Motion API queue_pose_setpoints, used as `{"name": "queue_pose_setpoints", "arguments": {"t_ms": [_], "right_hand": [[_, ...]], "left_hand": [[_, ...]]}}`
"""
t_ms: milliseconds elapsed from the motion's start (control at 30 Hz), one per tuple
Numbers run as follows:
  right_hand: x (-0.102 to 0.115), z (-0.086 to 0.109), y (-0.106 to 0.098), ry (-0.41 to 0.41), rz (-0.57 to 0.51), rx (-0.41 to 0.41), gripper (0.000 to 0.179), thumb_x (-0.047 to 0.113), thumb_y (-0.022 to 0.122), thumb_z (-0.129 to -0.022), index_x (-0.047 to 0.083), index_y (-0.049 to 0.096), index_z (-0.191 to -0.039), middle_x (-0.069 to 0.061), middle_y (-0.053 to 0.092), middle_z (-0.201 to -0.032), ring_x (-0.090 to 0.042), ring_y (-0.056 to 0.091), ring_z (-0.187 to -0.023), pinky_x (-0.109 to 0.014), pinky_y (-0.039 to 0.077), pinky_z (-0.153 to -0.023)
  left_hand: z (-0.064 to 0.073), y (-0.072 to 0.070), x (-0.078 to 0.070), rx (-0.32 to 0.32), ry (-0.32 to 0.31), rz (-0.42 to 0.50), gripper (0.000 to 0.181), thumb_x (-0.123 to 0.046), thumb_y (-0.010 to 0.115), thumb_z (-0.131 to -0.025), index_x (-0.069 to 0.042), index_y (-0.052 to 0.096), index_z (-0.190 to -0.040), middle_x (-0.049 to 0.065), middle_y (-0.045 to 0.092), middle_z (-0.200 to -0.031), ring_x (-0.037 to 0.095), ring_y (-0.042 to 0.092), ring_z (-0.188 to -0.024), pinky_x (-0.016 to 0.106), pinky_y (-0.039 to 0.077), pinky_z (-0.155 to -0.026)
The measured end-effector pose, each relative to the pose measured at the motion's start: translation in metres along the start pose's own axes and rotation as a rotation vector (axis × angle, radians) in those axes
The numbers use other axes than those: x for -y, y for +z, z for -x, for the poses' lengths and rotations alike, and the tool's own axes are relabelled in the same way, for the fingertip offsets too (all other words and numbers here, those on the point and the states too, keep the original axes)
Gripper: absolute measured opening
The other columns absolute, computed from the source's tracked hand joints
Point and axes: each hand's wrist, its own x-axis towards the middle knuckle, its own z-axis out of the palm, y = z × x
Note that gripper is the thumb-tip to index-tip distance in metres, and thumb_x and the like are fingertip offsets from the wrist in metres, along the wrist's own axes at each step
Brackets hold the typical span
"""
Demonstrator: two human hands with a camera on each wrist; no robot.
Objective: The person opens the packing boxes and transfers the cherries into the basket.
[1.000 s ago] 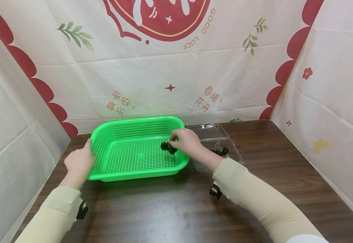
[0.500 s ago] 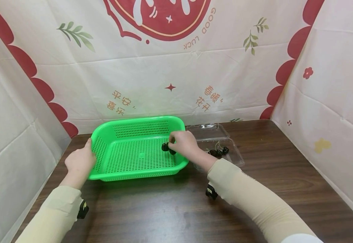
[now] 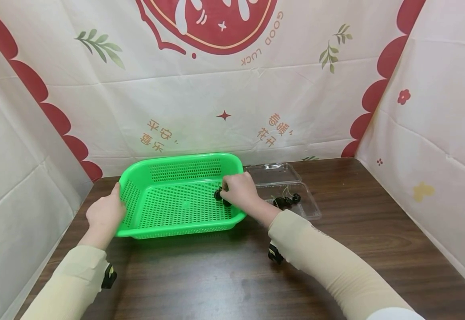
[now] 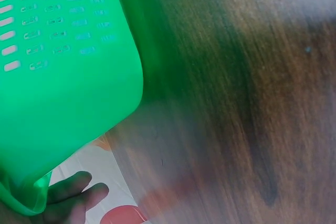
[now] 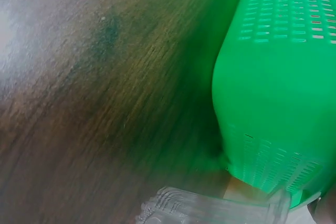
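Observation:
A green plastic basket (image 3: 168,206) with perforated walls stands on the table. At its left end my left hand (image 3: 106,212) grips the rim, index finger along the edge; in the left wrist view, fingers (image 4: 94,195) show outside below the rim. My right hand (image 3: 240,190) reaches over the right end and pinches dark cherries (image 3: 218,194) low inside the basket. The fingers partly hide them, and whether they touch the basket floor I cannot tell. More dark cherries with green stems (image 3: 286,201) lie in a clear plastic clamshell box (image 3: 310,206) right of the basket.
The box's clear lid (image 3: 274,173) lies folded back behind it. Around the back and sides of the dark wooden table (image 3: 200,275) hangs a printed white cloth (image 3: 200,106). Part of the clear box (image 5: 199,205) also shows in the right wrist view.
My right hand has moved slightly left and down with the cherries, uncovering more of the clear box and its cherries. My left hand stays on the rim, and the basket has not visibly moved.

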Motion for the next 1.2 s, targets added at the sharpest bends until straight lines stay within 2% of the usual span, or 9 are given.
{"name": "queue_pose_setpoints", "arguments": {"t_ms": [367, 567, 1200], "right_hand": [[0.0014, -0.0016, 0.0027, -0.022, 0.073, 0.046, 0.019, 0.016, 0.068, -0.082, 0.020, 0.058, -0.065, 0.011, 0.052, -0.055, -0.011, 0.050, -0.060, -0.043, 0.036, -0.086], [0.0016, -0.0007, 0.0024, -0.033, 0.100, 0.040, 0.024, 0.013, 0.069, -0.081, 0.019, 0.056, -0.062, 0.009, 0.049, -0.051, -0.013, 0.048, -0.057, -0.043, 0.036, -0.083], [0.0017, -0.0015, 0.0022, -0.046, 0.145, 0.042, 0.029, 0.014, 0.067, -0.080, 0.022, 0.057, -0.055, 0.011, 0.051, -0.052, -0.012, 0.047, -0.056, -0.041, 0.036, -0.079]], "left_hand": [[-0.0017, 0.0010, 0.0042, 0.022, 0.001, 0.006, 0.065, -0.013, 0.040, -0.095, 0.002, 0.014, -0.153, 0.016, 0.053, -0.066, 0.030, 0.051, -0.060, 0.044, 0.039, -0.048], [-0.0023, 0.0016, 0.0030, 0.038, -0.015, 0.013, 0.066, -0.014, 0.039, -0.095, 0.001, 0.013, -0.154, 0.015, 0.052, -0.065, 0.029, 0.050, -0.059, 0.043, 0.039, -0.049], [-0.0008, 0.0007, 0.0027, 0.053, -0.014, 0.018, 0.067, -0.015, 0.041, -0.096, 0.001, 0.010, -0.154, 0.016, 0.052, -0.066, 0.029, 0.050, -0.058, 0.043, 0.039, -0.050]]}}
